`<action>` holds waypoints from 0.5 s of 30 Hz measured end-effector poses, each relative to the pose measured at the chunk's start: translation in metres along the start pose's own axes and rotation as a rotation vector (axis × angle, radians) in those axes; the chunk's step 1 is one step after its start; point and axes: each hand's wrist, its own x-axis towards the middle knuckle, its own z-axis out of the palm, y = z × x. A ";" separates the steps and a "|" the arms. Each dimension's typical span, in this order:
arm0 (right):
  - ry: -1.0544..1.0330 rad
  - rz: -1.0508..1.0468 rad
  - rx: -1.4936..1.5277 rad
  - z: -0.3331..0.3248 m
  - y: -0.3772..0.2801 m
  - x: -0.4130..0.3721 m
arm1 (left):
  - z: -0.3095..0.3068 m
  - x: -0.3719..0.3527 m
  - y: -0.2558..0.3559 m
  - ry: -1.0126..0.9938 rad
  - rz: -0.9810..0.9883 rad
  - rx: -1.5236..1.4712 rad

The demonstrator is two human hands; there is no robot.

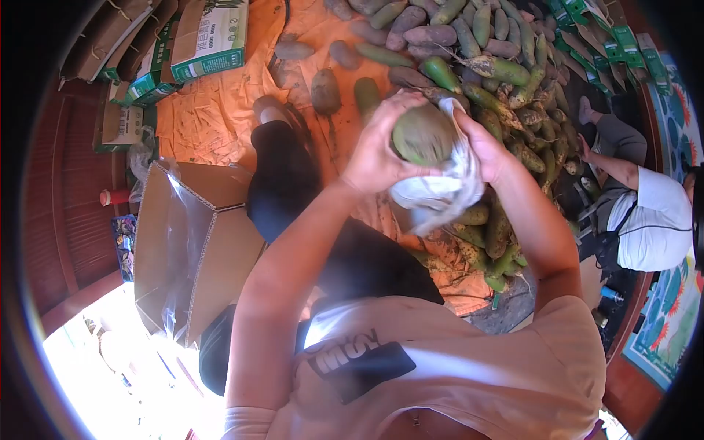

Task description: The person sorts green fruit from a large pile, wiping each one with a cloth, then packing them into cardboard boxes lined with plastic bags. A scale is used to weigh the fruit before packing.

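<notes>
Above the middle of the orange cloth (220, 110), in the head view, both hands hold a dull green fruit (424, 136). The left hand (378, 150) cups its near side, fingers curled over the top to steady it. The right hand (490, 150) grips a white wrapper (440, 194) bunched under the fruit, seemingly keeping the wrapper's mouth against it. A plastic-lined carton (220, 271) stands open at the cloth's left edge, within reach. More produce (484, 44) is heaped toward the far right corner. The right fingertips are hidden behind the wrapper. A seated person (649, 220) is cut off at the right.
</notes>
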 end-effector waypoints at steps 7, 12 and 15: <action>0.289 -0.705 -0.867 0.008 -0.022 -0.014 | 0.007 -0.014 -0.035 0.330 -0.699 -0.679; 0.079 -0.610 -1.042 0.037 0.002 0.045 | 0.017 -0.034 -0.054 0.312 -0.807 -1.141; 0.223 -0.656 -1.376 0.037 0.015 0.091 | 0.018 -0.033 -0.052 0.283 -0.871 -1.164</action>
